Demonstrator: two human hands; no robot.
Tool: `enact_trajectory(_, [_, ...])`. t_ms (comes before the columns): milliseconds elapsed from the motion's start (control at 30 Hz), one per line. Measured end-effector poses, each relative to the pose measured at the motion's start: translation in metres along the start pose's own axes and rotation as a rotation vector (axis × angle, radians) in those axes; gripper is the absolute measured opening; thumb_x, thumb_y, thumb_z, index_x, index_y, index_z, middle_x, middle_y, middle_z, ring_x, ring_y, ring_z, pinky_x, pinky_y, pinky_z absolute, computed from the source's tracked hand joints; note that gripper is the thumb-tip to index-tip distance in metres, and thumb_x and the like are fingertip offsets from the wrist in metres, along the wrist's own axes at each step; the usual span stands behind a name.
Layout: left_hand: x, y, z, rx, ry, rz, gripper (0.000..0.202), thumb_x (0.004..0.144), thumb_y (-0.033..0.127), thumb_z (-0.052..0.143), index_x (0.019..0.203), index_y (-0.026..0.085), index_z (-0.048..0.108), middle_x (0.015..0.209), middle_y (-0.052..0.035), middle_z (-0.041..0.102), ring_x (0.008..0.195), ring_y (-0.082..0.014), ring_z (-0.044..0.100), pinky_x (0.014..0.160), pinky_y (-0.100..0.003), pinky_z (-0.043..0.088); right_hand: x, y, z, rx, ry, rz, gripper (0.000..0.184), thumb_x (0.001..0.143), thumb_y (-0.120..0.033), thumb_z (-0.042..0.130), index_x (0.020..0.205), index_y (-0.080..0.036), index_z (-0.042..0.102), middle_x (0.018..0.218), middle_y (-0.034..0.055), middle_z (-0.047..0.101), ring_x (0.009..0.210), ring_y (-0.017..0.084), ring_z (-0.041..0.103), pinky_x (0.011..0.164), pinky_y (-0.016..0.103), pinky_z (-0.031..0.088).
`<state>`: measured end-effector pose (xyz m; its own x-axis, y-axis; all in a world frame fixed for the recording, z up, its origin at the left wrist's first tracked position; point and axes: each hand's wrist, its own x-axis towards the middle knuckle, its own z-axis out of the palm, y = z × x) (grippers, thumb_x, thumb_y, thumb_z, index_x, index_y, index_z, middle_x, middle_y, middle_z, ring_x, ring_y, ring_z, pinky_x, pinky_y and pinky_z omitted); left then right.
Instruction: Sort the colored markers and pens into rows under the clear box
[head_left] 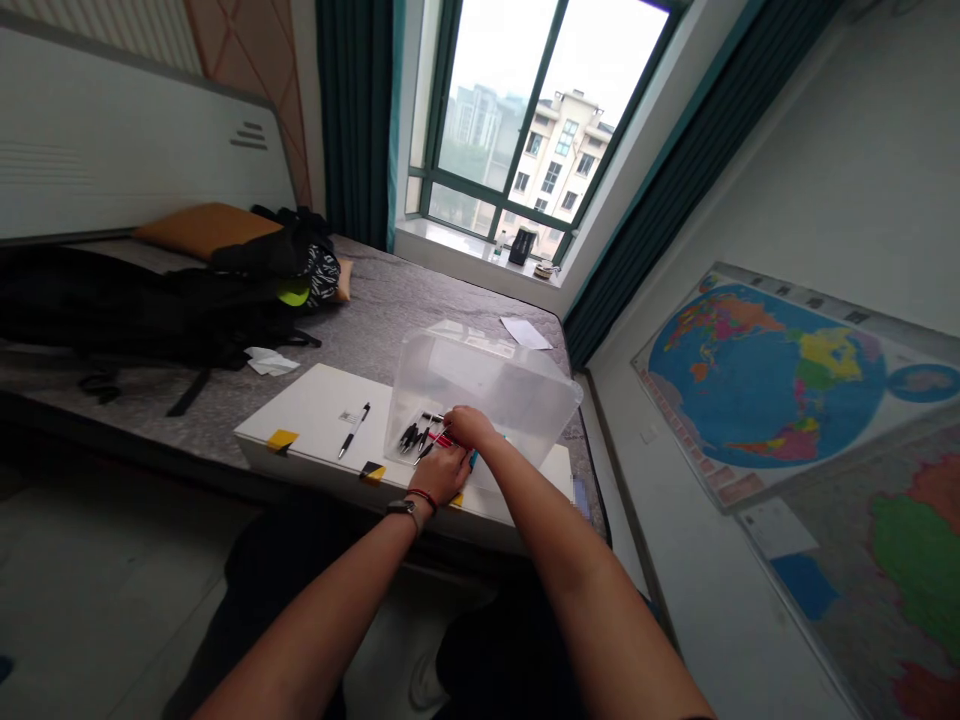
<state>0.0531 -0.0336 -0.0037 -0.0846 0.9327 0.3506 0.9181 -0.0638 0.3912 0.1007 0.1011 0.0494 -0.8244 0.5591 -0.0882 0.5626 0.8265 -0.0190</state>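
A clear plastic bin [495, 385] lies tipped on its side on a white board [315, 410], its open mouth toward me. Several black and red pens [420, 437] lie in a heap just inside it. My right hand [469, 425] reaches into the mouth with its fingers curled over the pens; a red pen shows under them. My left hand [439, 475], with a watch and a red band at the wrist, rests closed at the bin's front edge beside the pens. What it holds is hidden. One black pen [354, 430] lies alone on the board to the left.
The board sits on a grey bed [375, 300]. A black backpack [150, 305] and an orange cushion [202, 225] lie at the left, loose papers [525, 332] behind the bin. Yellow and black tape tabs [283, 439] mark the board's front edge. World maps [780, 380] hang on the right wall.
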Motion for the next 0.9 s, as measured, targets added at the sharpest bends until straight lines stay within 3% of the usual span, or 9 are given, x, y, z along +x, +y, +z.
enact_trajectory(333, [-0.001,0.001,-0.005,0.004,-0.001,-0.008,0.033,0.096,0.035,0.034,0.088,0.018,0.061,0.087,-0.0098,0.067,0.082,-0.0220,0.061,0.074,-0.033,0.045,-0.009,0.001,0.006,-0.051,-0.020,0.048,0.023,0.091,-0.018,0.050,0.109,-0.015,0.065,0.110,0.0123,0.064,0.092,0.019,0.066,0.080,0.026,0.047])
enact_trajectory(667, [-0.001,0.002,-0.006,-0.001,-0.009,0.003,0.031,0.095,0.032,0.036,0.096,0.017,0.063,0.093,-0.0109,0.067,0.088,-0.0224,0.061,0.076,-0.032,0.045,-0.008,0.005,-0.006,0.221,0.246,0.064,0.024,0.088,-0.017,0.052,0.108,-0.015,0.067,0.103,0.0081,0.067,0.091,0.015,0.060,0.087,0.023,0.042])
enact_trajectory(800, [-0.001,0.001,-0.004,-0.003,-0.031,-0.008,0.029,0.094,0.029,0.038,0.099,0.017,0.064,0.093,-0.0117,0.067,0.090,-0.0226,0.061,0.078,-0.033,0.046,0.001,-0.010,-0.011,0.194,0.195,0.030,0.019,0.086,-0.018,0.057,0.100,-0.018,0.070,0.101,0.0074,0.066,0.091,0.016,0.060,0.086,0.024,0.043])
enact_trajectory(900, [-0.001,0.000,-0.004,0.021,-0.061,-0.029,0.029,0.093,0.029,0.039,0.103,0.017,0.063,0.092,-0.0118,0.067,0.088,-0.0231,0.062,0.077,-0.033,0.047,0.008,-0.023,-0.010,0.123,0.154,0.082,0.019,0.086,-0.016,0.056,0.099,-0.018,0.070,0.103,0.0093,0.066,0.093,0.018,0.061,0.082,0.025,0.045])
